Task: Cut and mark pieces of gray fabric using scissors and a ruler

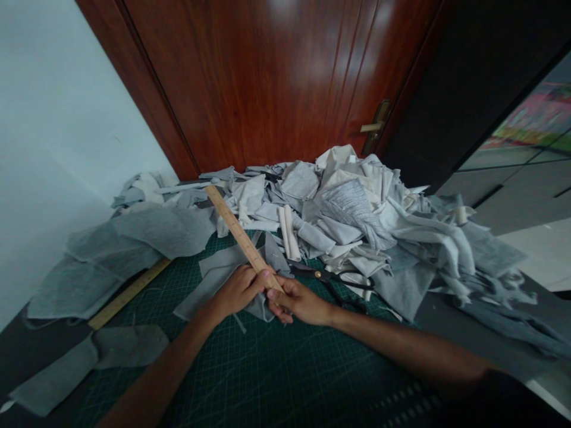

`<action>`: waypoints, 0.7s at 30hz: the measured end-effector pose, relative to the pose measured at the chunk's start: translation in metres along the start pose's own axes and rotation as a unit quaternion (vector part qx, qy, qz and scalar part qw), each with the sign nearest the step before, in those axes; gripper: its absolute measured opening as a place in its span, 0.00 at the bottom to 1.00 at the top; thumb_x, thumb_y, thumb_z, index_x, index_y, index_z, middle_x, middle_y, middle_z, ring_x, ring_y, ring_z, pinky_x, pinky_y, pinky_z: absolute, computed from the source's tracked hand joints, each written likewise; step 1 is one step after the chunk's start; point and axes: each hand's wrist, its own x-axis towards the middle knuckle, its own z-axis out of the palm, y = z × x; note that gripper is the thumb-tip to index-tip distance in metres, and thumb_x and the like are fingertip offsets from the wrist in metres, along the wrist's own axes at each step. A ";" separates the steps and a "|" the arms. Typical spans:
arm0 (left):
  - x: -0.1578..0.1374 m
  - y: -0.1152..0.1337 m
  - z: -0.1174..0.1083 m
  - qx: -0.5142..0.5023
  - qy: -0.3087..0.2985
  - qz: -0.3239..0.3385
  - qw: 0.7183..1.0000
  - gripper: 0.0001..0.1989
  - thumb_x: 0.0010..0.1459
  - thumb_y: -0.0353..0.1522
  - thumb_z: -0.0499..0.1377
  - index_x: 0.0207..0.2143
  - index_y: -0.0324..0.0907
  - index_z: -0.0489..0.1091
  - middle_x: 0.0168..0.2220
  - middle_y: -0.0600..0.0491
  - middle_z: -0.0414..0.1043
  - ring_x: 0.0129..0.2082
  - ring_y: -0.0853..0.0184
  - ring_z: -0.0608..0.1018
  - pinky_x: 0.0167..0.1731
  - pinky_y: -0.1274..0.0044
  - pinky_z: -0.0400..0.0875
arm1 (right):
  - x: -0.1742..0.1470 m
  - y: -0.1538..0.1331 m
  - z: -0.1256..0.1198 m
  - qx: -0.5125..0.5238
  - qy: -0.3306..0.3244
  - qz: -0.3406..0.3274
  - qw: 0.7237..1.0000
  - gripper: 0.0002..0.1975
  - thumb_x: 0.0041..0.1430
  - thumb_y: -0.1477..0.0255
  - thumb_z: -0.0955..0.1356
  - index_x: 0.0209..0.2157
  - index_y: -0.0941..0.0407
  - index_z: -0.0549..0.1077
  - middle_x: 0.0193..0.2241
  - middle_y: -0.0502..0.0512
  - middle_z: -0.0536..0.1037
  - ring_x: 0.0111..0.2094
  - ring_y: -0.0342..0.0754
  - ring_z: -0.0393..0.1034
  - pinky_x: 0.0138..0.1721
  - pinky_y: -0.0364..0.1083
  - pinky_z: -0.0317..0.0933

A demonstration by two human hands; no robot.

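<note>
A wooden ruler [236, 230] slants up and away from me, its far end over the grey scraps. My left hand [243, 289] is closed at the ruler's near end, thumb pressed near its edge. The fingers of my right hand [301, 302] are closed round the ruler's tip, thumb on top. Below both hands lies a grey fabric piece [203, 291], partly hidden by them. Black-handled scissors [317, 274] rest just right of my right hand, beside the scraps.
A green cutting mat [267, 374] covers the work surface. A big heap of grey and white fabric scraps [301, 181] spreads before a wooden door [276, 89]. At left, larger grey pieces [165, 229] partly cover a second ruler [129, 294]; another grey piece [129, 345] lies nearer me.
</note>
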 end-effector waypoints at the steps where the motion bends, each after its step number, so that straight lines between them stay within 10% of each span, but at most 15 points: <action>1: 0.000 0.000 0.000 0.003 0.002 -0.001 1.000 0.29 0.71 0.47 0.46 0.47 0.39 0.81 0.39 0.44 0.85 0.44 0.56 0.84 0.50 0.68 0.76 | 0.000 0.000 0.000 -0.001 -0.002 -0.002 1.000 0.26 0.65 0.45 0.69 0.39 0.54 0.63 0.22 0.40 0.67 0.17 0.36 0.57 0.19 0.40 0.54; 21: 0.001 0.000 0.000 -0.006 0.005 0.051 0.999 0.29 0.72 0.47 0.44 0.43 0.40 0.79 0.35 0.47 0.83 0.39 0.58 0.83 0.45 0.70 0.76 | 0.000 0.003 -0.001 -0.024 0.006 -0.005 1.000 0.27 0.65 0.44 0.68 0.41 0.54 0.64 0.23 0.40 0.67 0.16 0.36 0.57 0.18 0.39 0.54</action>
